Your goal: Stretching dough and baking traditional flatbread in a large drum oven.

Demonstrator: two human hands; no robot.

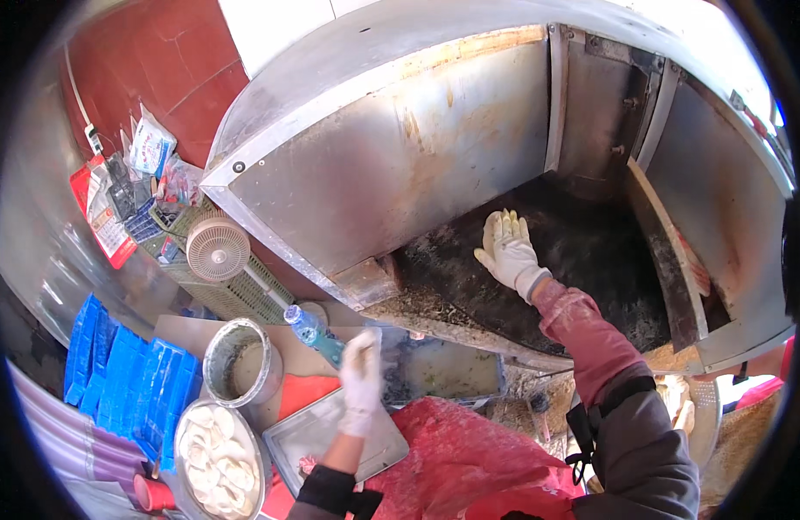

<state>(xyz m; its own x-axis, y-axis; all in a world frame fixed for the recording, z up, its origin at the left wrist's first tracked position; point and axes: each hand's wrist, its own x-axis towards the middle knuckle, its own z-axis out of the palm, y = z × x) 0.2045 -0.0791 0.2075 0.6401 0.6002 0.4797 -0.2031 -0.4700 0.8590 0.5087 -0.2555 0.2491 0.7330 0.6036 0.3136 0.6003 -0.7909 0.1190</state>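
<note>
My right hand [509,253], in a white glove with yellowed fingertips, reaches over a dark, scorched baking surface [588,260] inside a metal enclosure. A pale, flat oval piece, apparently dough [489,227], shows beside and partly behind its fingers; whether they grip it is unclear. My left hand [361,383], also gloved and blurred by motion, is above the far edge of a metal tray [380,439]. Just beyond its fingers a blue-capped bottle [314,335] lies at a slant. Left of the tray, a round metal bowl [260,481] holds several pale dough pieces [211,448].
A metal pot [273,374] stands behind the bowl, beside blue plastic crates [162,390]. A shallow pan of cloudy liquid [448,370] lies below the enclosure's rim. Steel panels [387,162] wall the baking surface, with an upright curved plate [666,253] at right. A fan [218,247] stands left.
</note>
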